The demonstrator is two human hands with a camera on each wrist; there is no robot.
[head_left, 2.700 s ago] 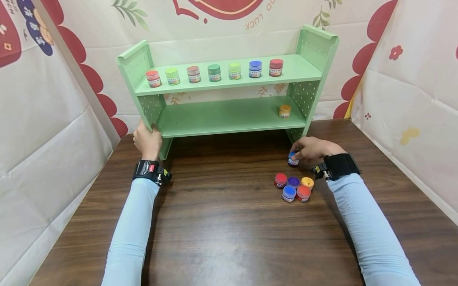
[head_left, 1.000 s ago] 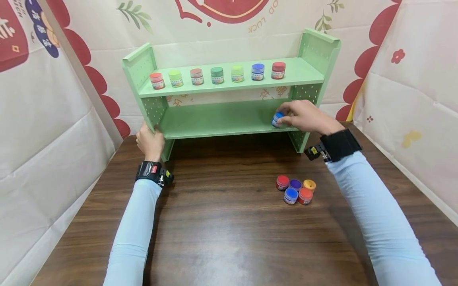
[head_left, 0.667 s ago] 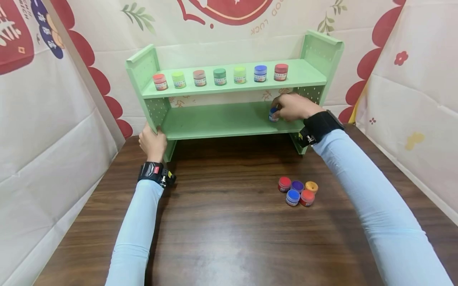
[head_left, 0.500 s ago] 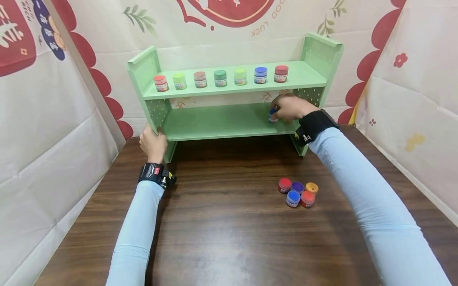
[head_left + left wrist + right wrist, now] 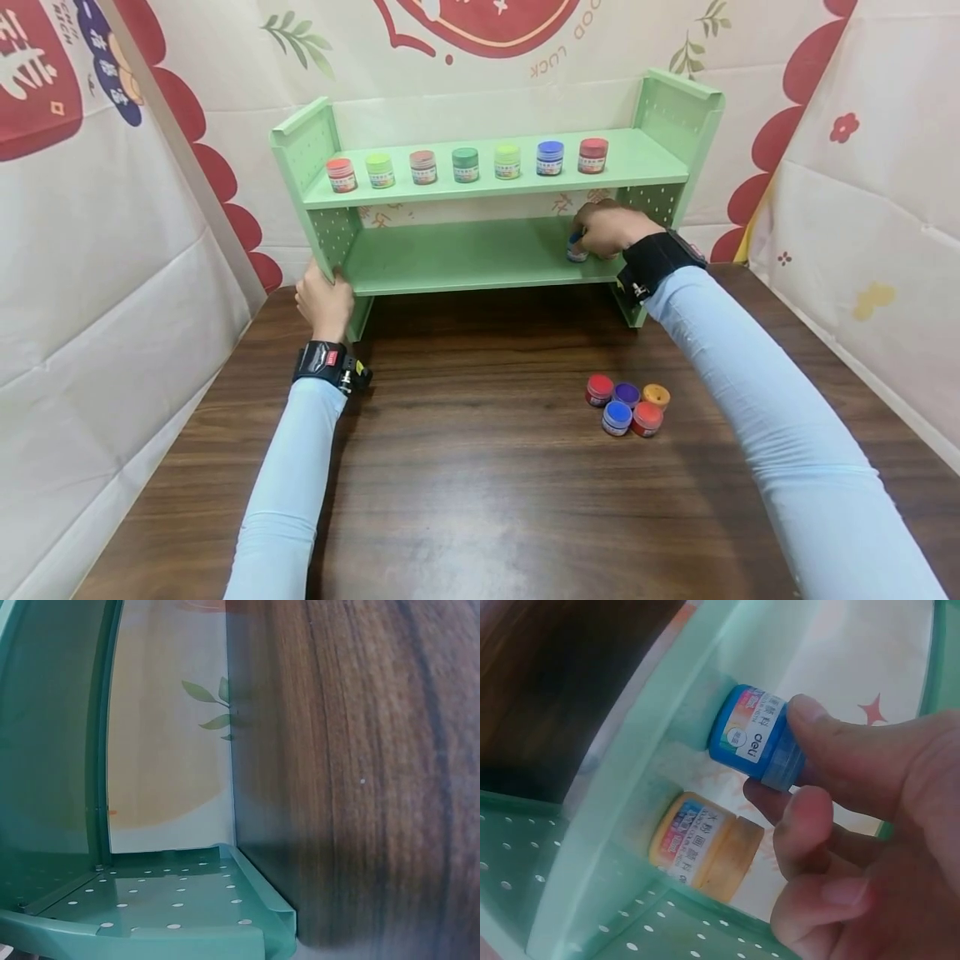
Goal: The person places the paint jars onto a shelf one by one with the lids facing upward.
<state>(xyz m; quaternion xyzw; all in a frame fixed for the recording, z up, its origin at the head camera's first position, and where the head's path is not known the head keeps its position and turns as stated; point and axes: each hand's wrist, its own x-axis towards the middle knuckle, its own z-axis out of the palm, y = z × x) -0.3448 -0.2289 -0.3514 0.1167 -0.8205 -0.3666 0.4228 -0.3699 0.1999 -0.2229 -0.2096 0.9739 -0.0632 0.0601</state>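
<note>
My right hand (image 5: pixel 611 229) reaches over the lower board of a green two-tier shelf (image 5: pixel 457 254), near its right end. Between thumb and finger it pinches the lid of a blue paint jar (image 5: pixel 750 727), whose base is at the board. Beside that jar, a small gap apart, stands a yellow paint jar (image 5: pixel 701 840), mostly hidden by the hand in the head view. My left hand (image 5: pixel 325 304) grips the front edge of the shelf's left side panel (image 5: pixel 324 237). That hand is out of sight in the left wrist view, where the perforated panel (image 5: pixel 157 892) shows.
Several paint jars line the upper board, from an orange-red one (image 5: pixel 341 175) to a dark red one (image 5: pixel 592 156). On the brown table (image 5: pixel 450 467), a cluster holds red, purple, yellow, blue (image 5: pixel 617 418) and orange-red jars. Printed cloth (image 5: pixel 480 92) hangs behind the shelf.
My right hand has carried the blue paint jar from the table up to the lower board, left of the yellow jar. My left hand keeps its grip on the side panel.
</note>
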